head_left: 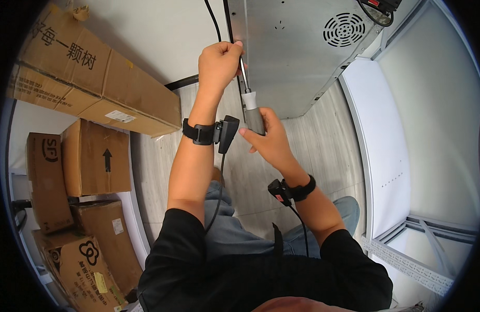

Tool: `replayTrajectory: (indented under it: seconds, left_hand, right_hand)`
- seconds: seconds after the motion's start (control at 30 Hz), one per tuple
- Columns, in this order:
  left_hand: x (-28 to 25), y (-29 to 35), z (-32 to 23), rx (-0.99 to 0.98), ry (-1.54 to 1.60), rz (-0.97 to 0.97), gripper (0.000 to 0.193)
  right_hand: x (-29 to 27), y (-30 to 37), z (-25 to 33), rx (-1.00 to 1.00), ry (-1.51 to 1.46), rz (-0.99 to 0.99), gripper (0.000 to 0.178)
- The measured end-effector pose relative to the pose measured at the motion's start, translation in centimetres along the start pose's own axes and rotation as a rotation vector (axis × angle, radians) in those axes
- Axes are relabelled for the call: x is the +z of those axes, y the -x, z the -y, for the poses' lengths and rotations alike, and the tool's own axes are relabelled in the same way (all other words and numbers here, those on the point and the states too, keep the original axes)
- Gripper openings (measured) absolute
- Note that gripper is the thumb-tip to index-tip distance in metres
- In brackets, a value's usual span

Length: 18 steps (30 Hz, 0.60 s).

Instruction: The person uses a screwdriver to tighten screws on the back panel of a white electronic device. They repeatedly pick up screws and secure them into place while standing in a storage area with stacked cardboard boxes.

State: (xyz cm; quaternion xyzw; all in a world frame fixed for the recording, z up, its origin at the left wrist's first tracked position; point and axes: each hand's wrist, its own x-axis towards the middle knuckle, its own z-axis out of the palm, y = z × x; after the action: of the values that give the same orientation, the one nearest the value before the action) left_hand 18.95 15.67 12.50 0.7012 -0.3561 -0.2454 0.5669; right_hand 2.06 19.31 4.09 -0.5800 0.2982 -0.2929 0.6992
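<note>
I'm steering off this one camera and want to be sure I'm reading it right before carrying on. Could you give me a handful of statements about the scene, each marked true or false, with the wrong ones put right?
1. The right hand holds the screwdriver by its handle. True.
2. Neither wrist wears anything. False: each has a black strap.
3. The left hand is up by the left edge of the metal panel. True.
4. Nothing is stacked to the person's left. False: cardboard boxes are.
5. The panel has a round, slotted vent. True.
</note>
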Motion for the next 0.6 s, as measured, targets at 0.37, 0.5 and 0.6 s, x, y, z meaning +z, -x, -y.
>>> replayTrajectory:
  seconds: [0.37, 0.5, 0.6]
  left_hand:
    - [2.3, 3.1, 0.0, -0.089, 0.068, 0.219, 0.023]
    - [7.4, 5.3, 0.4, -0.136, 0.161, 0.38, 0.027]
    - [12.4, 6.8, 1.1, -0.188, 0.203, 0.503, 0.028]
  right_hand:
    - [-6.0, 3.5, -0.9, 0.086, -0.233, 0.034, 0.046]
    - [-11.8, 6.9, -1.4, 0.128, -0.341, -0.044, 0.04]
    - [-16.7, 10.2, -2.2, 0.13, -0.392, -0.108, 0.03]
